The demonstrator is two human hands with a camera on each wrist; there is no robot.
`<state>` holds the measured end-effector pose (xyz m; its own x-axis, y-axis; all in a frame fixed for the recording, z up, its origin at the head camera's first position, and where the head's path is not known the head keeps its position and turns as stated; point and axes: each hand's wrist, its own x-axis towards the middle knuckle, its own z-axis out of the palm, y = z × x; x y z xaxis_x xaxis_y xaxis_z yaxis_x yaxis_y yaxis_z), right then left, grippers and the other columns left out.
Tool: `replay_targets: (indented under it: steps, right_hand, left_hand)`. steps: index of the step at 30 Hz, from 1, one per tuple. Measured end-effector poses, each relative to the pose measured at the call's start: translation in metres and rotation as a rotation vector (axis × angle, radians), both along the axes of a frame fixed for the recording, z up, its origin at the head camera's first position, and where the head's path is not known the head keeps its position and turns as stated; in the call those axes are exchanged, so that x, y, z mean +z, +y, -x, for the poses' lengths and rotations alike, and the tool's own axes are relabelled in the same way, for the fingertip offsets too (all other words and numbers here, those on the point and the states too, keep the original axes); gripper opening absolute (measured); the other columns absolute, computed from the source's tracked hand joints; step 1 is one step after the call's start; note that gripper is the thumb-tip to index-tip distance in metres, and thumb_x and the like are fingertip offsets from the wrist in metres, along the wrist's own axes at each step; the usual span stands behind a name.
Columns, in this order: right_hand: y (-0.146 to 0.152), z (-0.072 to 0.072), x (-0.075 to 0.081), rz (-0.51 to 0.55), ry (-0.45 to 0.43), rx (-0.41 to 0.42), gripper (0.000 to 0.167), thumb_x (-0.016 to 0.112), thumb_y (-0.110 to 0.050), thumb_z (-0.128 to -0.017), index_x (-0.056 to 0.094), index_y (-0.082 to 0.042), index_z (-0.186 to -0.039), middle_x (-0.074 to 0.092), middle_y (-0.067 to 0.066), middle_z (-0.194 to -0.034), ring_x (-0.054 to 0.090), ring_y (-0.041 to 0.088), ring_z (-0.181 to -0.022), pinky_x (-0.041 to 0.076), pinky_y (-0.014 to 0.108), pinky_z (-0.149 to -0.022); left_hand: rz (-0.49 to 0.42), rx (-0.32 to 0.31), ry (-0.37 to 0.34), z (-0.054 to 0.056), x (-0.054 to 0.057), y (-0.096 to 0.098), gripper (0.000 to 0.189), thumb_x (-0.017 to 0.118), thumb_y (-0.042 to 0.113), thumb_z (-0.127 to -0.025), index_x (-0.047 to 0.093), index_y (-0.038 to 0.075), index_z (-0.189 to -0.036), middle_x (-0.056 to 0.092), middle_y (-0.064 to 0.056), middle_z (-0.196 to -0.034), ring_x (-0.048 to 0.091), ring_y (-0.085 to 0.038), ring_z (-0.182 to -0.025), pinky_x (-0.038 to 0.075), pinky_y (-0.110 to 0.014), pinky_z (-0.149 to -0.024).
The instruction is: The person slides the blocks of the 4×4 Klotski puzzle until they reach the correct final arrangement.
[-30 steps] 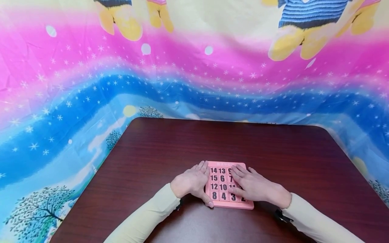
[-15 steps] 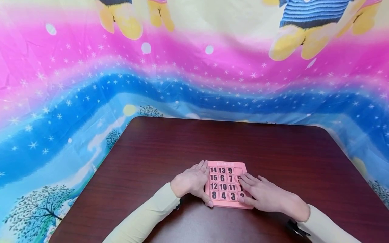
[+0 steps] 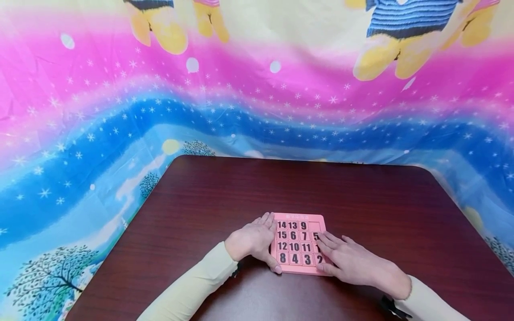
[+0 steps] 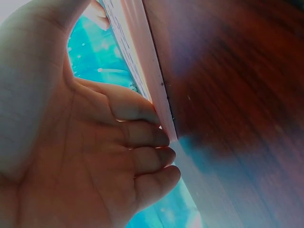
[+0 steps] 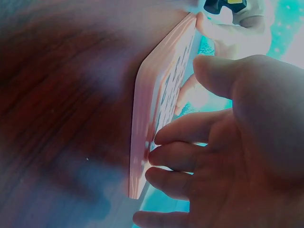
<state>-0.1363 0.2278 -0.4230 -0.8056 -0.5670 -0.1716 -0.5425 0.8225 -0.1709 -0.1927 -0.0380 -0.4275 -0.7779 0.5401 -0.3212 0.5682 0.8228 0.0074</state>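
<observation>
A pink sliding number puzzle (image 3: 294, 240) lies flat on the table, its tiles marked with black numerals. The top row reads 14, 13, 9, with a bare slot at the top right corner. My left hand (image 3: 252, 240) rests along the puzzle's left edge, fingers extended and thumb at the near left corner; its fingertips meet the pink side (image 4: 159, 90) in the left wrist view. With straight fingers, my right hand (image 3: 353, 262) reaches over the right edge onto the right column, partly covering the tiles 1 and 2. Tile 5 (image 3: 316, 236) shows just beside its fingertips.
The dark reddish-brown table (image 3: 305, 183) has rounded far corners. Behind it and at its sides hangs a colourful printed cloth (image 3: 257, 98) in pink, blue and cream. A black strap piece (image 3: 395, 307) sits at the right wrist.
My right hand has moved right, off the middle tiles to the right edge, uncovering the 9, 7, 11 and the bare top right slot. The left hand and puzzle have stayed put.
</observation>
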Motion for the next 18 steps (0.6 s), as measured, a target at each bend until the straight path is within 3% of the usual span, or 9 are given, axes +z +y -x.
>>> replay_targets:
  steps: [10,18]
  right_hand:
    - [-0.0027,0.0036,-0.0014,-0.041,0.083,0.005,0.067,0.056,-0.051,-0.094,0.052,-0.003,-0.141,0.048,0.017,-0.149,0.041,0.036,-0.141,0.038,0.067,-0.105]
    - [-0.0038,0.0065,0.0006,-0.054,0.052,-0.017,0.066,0.055,-0.052,-0.095,0.053,-0.004,-0.141,0.047,0.017,-0.150,0.041,0.035,-0.142,0.036,0.067,-0.107]
  left_hand:
    - [0.009,0.003,0.000,0.0005,0.0002,0.0007,0.137,0.072,0.082,-0.058,0.020,0.002,-0.156,0.014,-0.017,-0.165,0.015,-0.027,-0.153,0.019,-0.033,-0.125]
    - [0.006,-0.006,-0.001,0.0002,0.0006,0.0011,0.137,0.073,0.081,-0.058,0.020,0.001,-0.155,0.014,-0.018,-0.164,0.015,-0.028,-0.153,0.020,-0.034,-0.125]
